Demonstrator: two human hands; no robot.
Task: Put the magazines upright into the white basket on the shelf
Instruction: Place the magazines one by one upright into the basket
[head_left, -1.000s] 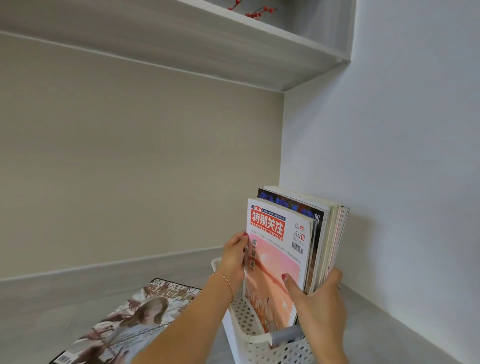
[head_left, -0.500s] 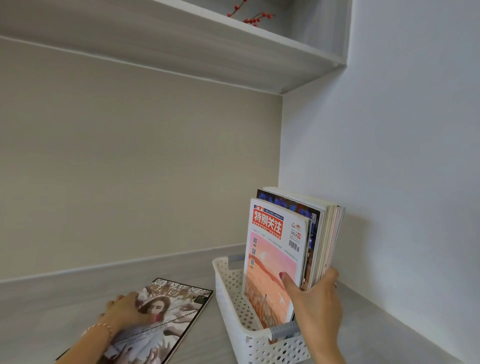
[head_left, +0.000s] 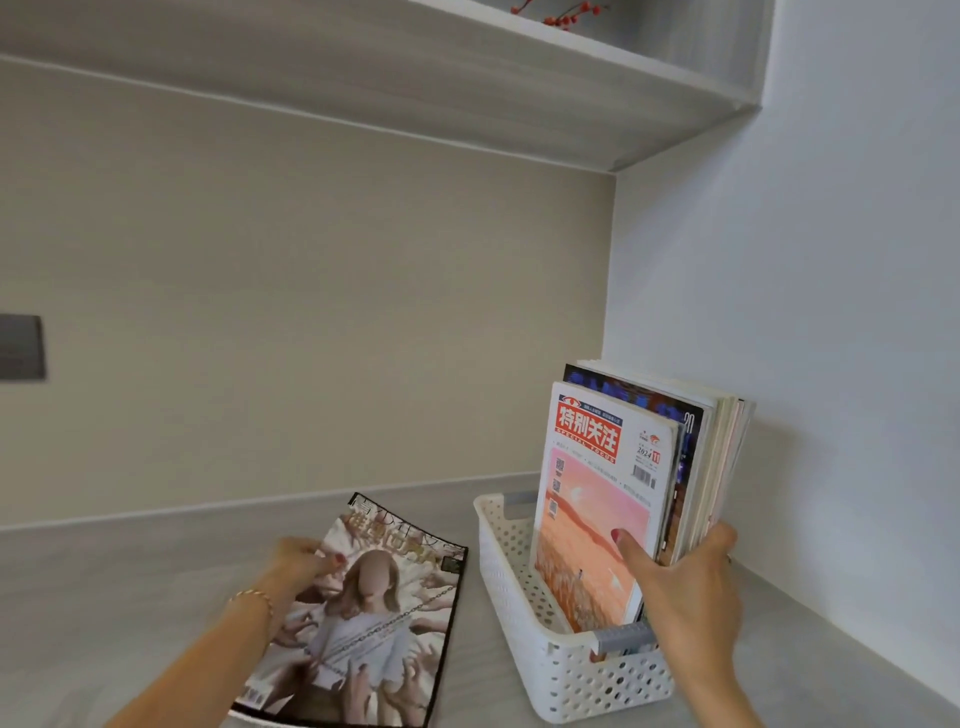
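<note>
Several glossy paper magazines (head_left: 644, 467) already stand upright in the white perforated plastic basket (head_left: 545, 649) at right, steadied by our right hand (head_left: 691, 587) curled around them, while our left hand (head_left: 298, 564) pinches the last flat magazine (head_left: 374, 613) on the grey shelf (head_left: 130, 597).

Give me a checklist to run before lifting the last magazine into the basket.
1. Left hand grips the flat magazine at its edge: ok.
2. Right hand holds the upright stack in the basket: ok.
3. Stack stands upright: ok.
4. Free space in the basket left of the stack: ok.
5. Magazine lifted off the shelf: not ok.
6. Grip firm enough to lift: cannot tell.
</note>
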